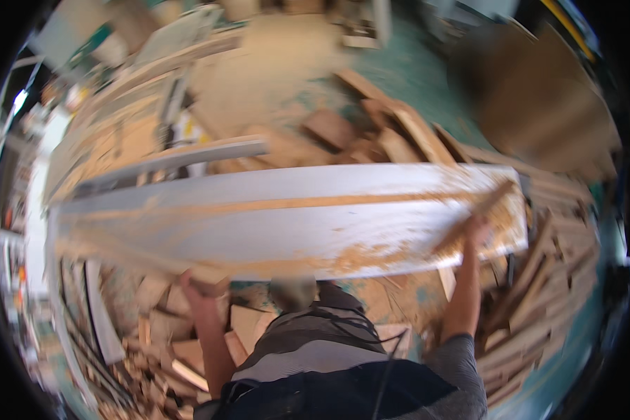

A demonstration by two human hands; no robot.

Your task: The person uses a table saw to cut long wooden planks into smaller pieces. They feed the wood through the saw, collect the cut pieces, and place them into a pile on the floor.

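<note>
Overhead, both hands carry a long white board (287, 217) dusted with sawdust, held level across the person's front. Its near edge is gripped from below by the left hand (201, 285), while the right hand (477, 227) is curled around the right end. Wood scraps (532, 294) litter the floor (399, 63) beneath.

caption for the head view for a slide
Both hands, left hand and right hand, carry a long white sawdust-covered board over wood offcuts.

Long white sawdust-strewn board (287, 217), level crosswise
</note>
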